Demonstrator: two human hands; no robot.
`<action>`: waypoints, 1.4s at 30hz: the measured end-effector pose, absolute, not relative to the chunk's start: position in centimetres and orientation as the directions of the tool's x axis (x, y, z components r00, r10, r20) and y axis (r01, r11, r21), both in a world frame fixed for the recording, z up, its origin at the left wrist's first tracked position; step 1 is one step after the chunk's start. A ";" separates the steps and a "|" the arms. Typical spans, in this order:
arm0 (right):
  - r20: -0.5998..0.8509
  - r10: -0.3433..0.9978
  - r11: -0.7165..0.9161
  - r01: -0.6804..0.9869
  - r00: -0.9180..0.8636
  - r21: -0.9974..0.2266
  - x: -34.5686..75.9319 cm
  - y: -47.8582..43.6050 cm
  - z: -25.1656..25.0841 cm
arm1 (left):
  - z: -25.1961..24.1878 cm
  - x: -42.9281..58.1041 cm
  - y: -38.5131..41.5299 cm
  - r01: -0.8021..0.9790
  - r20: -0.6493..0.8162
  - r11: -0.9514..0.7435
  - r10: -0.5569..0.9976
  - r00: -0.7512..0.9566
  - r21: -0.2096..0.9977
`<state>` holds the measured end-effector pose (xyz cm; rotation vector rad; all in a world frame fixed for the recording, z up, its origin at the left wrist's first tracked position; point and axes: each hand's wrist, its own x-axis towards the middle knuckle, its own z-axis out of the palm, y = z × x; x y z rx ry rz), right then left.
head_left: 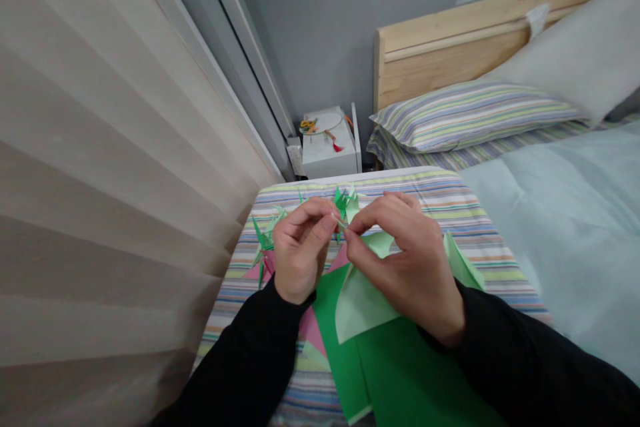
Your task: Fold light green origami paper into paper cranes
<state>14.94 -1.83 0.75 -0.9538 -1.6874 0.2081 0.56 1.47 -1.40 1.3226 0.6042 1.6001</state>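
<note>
"What do the two hands do now?"

"The left hand and the right hand are very close together. Their fingertips pinch a small pale green paper piece, but it is too small for me to see its exact shape."

"Where is this piece?"

"It is between the hands, above the far part of a striped bedspread."

"What lies near the hands?"

"Below the right hand is a pale green paper sheet, and it lies on dark green paper sheets. A pink paper sheet is just left of them. Folded green paper shapes lie just beyond the left hand."

"And farther away?"

"At the far side, a white box stands left of a striped pillow, and a wooden headboard is behind the pillow. On the right lies a pale blue bedsheet, and on the left hangs a beige pleated curtain."
</note>
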 end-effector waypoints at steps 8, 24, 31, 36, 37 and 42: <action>0.707 0.706 0.650 0.430 -0.036 -0.627 14.9 -2.0 1.0 | -1.5 0.5 1.3 -0.313 0.472 -0.438 0.881 0.037 0.843; 0.582 0.811 0.568 0.322 -0.064 -0.757 15.0 -1.7 1.1 | -1.5 0.3 1.6 -0.310 0.481 -0.450 0.876 0.028 0.838; 0.618 0.786 0.577 0.385 -0.021 -0.721 15.1 -1.5 0.9 | -1.7 0.0 1.4 -0.163 0.553 -0.533 0.825 0.121 0.830; 0.648 0.761 0.587 0.454 -0.028 -0.670 15.1 -1.5 0.7 | -1.7 0.0 1.3 -0.117 0.579 -0.568 0.808 0.112 0.815; 0.650 0.759 0.589 0.457 -0.030 -0.666 15.1 -1.6 0.7 | -1.7 0.0 1.3 -0.125 0.577 -0.565 0.809 0.113 0.816; 0.656 0.753 0.614 0.421 -0.057 -0.668 15.1 -2.1 1.2 | -1.5 0.0 1.6 -0.203 0.544 -0.519 0.833 0.095 0.830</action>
